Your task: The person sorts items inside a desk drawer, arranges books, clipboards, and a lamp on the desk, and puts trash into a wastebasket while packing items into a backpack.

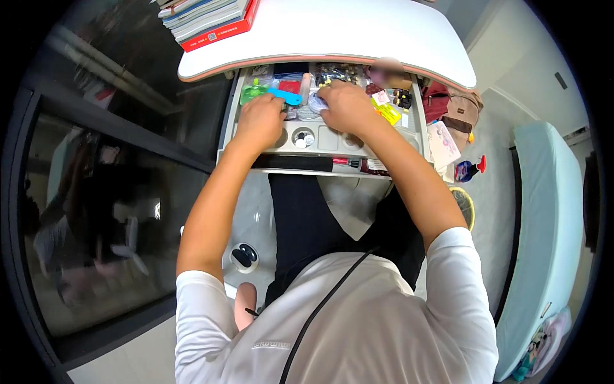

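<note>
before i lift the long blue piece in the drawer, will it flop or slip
The blue piece is probably fairly stiff, as its outline looks straight; likely light, being slim; and perhaps a little slippery, given its smooth-looking surface.

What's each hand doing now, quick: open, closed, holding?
Left hand: fingers curled near the flat blue item; cannot tell whether it holds anything.
Right hand: fingertips at a whitish item; grip cannot be told.

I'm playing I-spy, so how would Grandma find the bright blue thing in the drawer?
Under the white desktop, find the open drawer. By the left hand lies a round-ended strip. Its bright blue colour sets it apart from the green thing and red thing nearby.
</note>
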### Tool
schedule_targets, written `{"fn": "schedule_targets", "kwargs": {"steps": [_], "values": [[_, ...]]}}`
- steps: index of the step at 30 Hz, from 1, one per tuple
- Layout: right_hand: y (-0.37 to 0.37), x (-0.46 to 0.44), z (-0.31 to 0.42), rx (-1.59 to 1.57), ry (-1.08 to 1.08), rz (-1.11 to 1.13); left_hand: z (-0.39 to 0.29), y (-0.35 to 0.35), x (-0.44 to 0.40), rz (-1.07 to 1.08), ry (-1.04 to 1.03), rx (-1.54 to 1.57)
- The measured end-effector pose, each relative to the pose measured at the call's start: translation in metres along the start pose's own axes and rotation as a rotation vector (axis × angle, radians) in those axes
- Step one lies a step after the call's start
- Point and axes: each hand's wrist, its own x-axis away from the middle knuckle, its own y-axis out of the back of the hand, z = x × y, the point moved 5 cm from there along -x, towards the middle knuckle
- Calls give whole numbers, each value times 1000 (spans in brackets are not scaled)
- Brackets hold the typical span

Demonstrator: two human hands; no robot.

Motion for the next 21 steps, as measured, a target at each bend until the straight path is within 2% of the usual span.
{"fn": "schedule_targets", "kwargs": {"steps": [2, 5, 7, 9, 15, 18, 19, 21], "values": [[-7, -1, -11, -36, 128, 2, 2, 1, 0, 20, 8, -15], [13, -1, -32, -39, -73, -154, 0, 2, -3, 38, 24, -47], [21, -3, -48, 30, -186, -155, -4, 2, -5, 45, 46, -83], [21, -3, -59, 84, -264, -165, -11, 1, -5, -46, 25, -56], [-5, -23, -73, 140, -212, 31, -30, -3, -6, -101, -75, 69], [-1, -21, -86, -65, -207, -99, -39, -4, -8, -115, -123, 116], [2, -18, -91, -39, -217, -103, -42, -4, -9, -123, -133, 133], [17, 2, -87, -21, -186, 45, -50, -6, -18, -89, -149, 178]]}}
